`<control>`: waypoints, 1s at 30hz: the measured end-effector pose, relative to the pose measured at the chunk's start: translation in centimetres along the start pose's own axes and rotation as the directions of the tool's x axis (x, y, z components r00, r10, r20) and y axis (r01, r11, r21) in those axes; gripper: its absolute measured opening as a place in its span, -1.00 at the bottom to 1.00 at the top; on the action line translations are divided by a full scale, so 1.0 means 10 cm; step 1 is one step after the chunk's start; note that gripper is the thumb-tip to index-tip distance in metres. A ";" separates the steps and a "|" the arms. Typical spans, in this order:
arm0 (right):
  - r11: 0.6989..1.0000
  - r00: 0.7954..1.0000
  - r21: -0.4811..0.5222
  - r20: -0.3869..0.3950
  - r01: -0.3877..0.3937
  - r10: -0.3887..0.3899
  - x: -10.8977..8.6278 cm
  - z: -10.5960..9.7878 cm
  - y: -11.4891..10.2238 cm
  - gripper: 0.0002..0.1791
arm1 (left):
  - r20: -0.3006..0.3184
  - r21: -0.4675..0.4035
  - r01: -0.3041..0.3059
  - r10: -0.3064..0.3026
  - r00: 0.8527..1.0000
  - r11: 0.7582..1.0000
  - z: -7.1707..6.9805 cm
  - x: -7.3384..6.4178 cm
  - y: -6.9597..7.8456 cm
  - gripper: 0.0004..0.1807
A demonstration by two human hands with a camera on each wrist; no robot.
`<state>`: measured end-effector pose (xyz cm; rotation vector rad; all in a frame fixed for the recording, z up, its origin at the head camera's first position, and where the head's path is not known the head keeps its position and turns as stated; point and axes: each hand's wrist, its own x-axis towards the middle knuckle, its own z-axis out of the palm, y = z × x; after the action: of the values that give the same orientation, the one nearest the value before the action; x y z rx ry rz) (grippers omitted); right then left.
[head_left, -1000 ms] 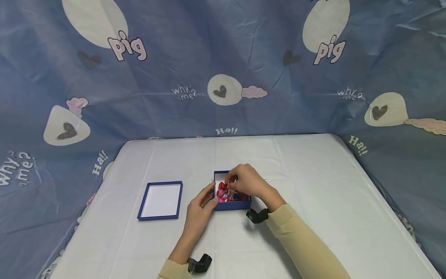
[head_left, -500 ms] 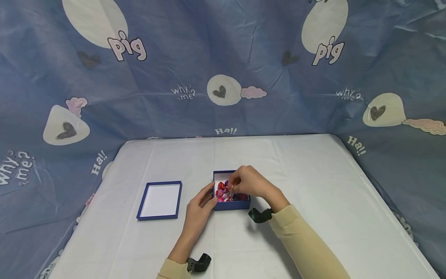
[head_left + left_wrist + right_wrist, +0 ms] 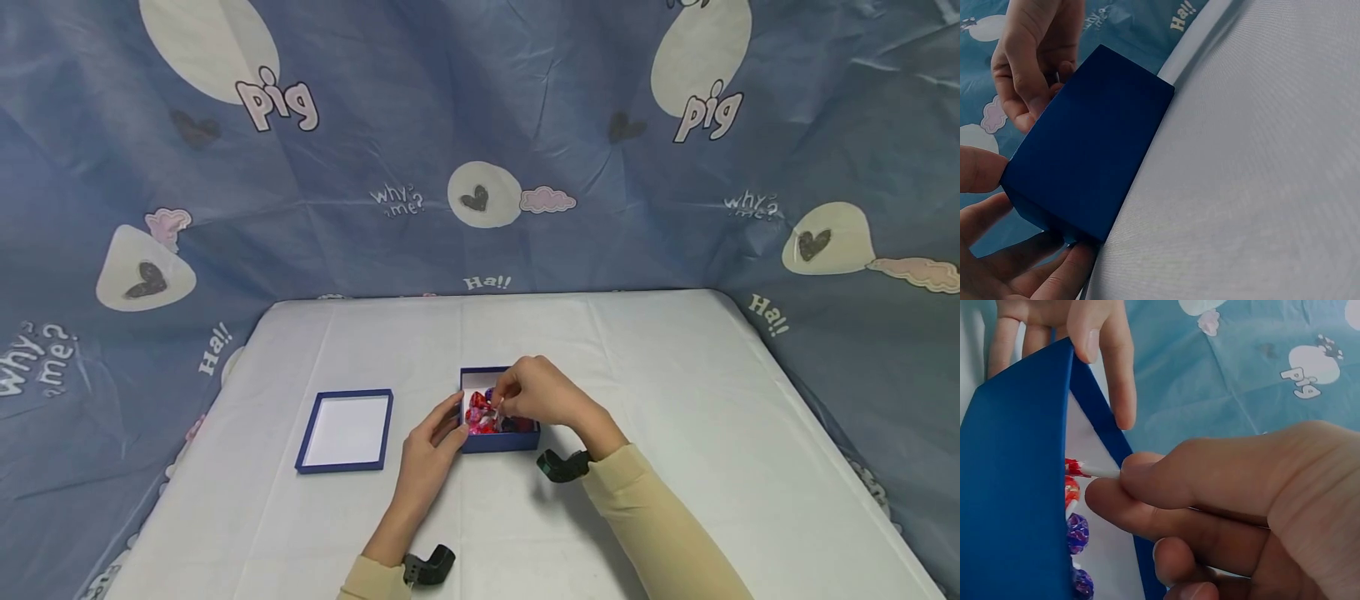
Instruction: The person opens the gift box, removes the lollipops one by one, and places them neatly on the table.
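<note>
On the white worktop (image 3: 637, 358), the left hand (image 3: 429, 450) gripped the open blue box (image 3: 500, 444) by its left side, seemingly to steady it; the right hand (image 3: 543, 392) pinched the white stick (image 3: 1102, 471) of a red-wrapped lollipop (image 3: 1074, 467) inside, probably for control; the lid (image 3: 347, 431) lay apart.

Room behind box (image 3: 500, 443) — hands (image 3: 429, 446) (image 3: 542, 392) either side

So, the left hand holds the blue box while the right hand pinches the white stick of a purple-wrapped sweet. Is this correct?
Not quite: the wrapper is red, as the right wrist view shows. The left hand does hold the blue box, the right hand the white stick.
</note>
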<state>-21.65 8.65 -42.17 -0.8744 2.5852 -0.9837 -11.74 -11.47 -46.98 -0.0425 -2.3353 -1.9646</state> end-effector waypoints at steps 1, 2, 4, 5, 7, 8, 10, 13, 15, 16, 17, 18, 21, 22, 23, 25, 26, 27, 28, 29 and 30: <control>1.000 1.000 0.000 -0.007 0.000 0.000 0.00 -0.01 0.00 -0.88 | 0.000 0.000 0.001 -0.001 1.000 1.000 0.00 0.00 0.00 -0.48; 1.000 1.000 0.000 -0.015 0.003 -0.003 -0.01 -0.01 0.00 -0.88 | 0.001 -0.001 0.002 -0.002 1.000 1.000 0.00 0.00 0.00 -0.48; 1.000 1.000 0.001 -0.032 0.002 -0.002 -0.02 -0.03 -0.01 -0.87 | 0.002 -0.001 0.002 -0.002 1.000 1.000 0.01 0.01 0.00 -0.48; 1.000 0.999 0.003 -0.040 0.005 -0.005 -0.02 -0.04 -0.01 -0.86 | 0.003 0.000 0.001 -0.001 1.000 1.000 0.01 0.01 0.01 -0.48; 1.000 0.998 0.018 -0.057 0.004 -0.003 -0.03 -0.06 -0.03 -0.87 | 0.003 0.002 0.003 -0.003 1.000 1.000 0.01 0.01 0.01 -0.48; 1.000 0.998 0.028 -0.064 0.003 -0.001 -0.04 -0.07 -0.03 -0.87 | 0.003 0.002 0.003 -0.003 1.000 1.000 0.01 0.01 0.01 -0.48; 0.998 0.997 0.056 -0.077 -0.006 0.011 -0.06 -0.09 -0.05 -0.88 | 0.005 0.006 0.004 -0.004 1.000 1.000 0.01 0.01 0.02 -0.47; 0.994 0.995 0.104 -0.093 -0.019 0.029 -0.08 -0.12 -0.05 -0.91 | 0.004 0.007 0.003 -0.003 1.000 1.000 0.01 0.01 0.02 -0.47; 0.992 0.994 0.127 -0.102 -0.025 0.038 -0.10 -0.13 -0.06 -0.90 | 0.003 0.007 0.002 -0.002 1.000 1.000 0.02 0.01 0.02 -0.47; 0.990 0.993 0.135 -0.107 -0.027 0.041 -0.10 -0.14 -0.06 -0.90 | 0.002 0.007 0.003 -0.003 1.000 1.000 0.02 0.01 0.02 -0.47; 0.990 0.993 0.142 -0.112 -0.027 0.043 -0.11 -0.14 -0.06 -0.89 | 0.001 0.006 0.003 -0.003 1.000 1.000 0.02 0.01 0.02 -0.47; 0.989 0.992 0.145 -0.118 -0.029 0.047 -0.12 -0.15 -0.06 -0.89 | 0.000 0.005 0.003 -0.003 1.000 1.000 0.02 0.01 0.02 -0.47; 0.988 0.989 0.153 -0.141 -0.030 0.052 -0.14 -0.17 -0.06 -0.88 | -0.001 0.003 0.010 -0.010 1.000 1.000 0.02 0.00 0.02 -0.48; 0.987 0.987 0.156 -0.149 -0.031 0.055 -0.15 -0.17 -0.06 -0.87 | -0.001 0.003 0.011 -0.011 1.000 1.000 0.02 0.00 0.02 -0.48; 0.987 0.986 0.157 -0.158 -0.031 0.056 -0.15 -0.18 -0.06 -0.87 | 0.000 0.002 0.012 -0.012 1.000 1.000 0.02 0.00 0.02 -0.48; 0.986 0.983 0.164 -0.175 -0.026 0.055 -0.17 -0.19 -0.05 -0.86 | 0.000 0.000 0.015 -0.015 1.000 1.000 0.02 0.00 0.02 -0.47; 0.986 0.981 0.167 -0.184 -0.024 0.055 -0.18 -0.20 -0.05 -0.85 | 0.001 0.000 0.015 -0.015 1.000 1.000 0.01 0.00 0.02 -0.47; 0.985 0.980 0.169 -0.194 -0.021 0.054 -0.18 -0.21 -0.04 -0.85 | 0.001 0.000 0.015 -0.015 1.000 1.000 0.01 0.00 0.02 -0.47; 0.986 0.977 0.169 -0.205 -0.017 0.052 -0.19 -0.22 -0.04 -0.85 | 0.001 0.000 0.015 -0.015 1.000 1.000 0.01 0.00 0.02 -0.47; 0.985 0.975 0.171 -0.218 -0.013 0.050 -0.20 -0.24 -0.04 -0.85 | 0.001 0.000 0.013 -0.013 1.000 1.000 0.01 0.00 0.03 -0.47; 0.985 0.972 0.172 -0.231 -0.011 0.051 -0.21 -0.25 -0.03 -0.85 | 0.000 0.001 0.012 -0.012 1.000 1.000 0.01 0.00 0.03 -0.48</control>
<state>-20.90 11.03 -40.10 -0.7092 2.6432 -1.3493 -11.68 -11.32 -46.71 -0.0285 -2.3415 -1.9691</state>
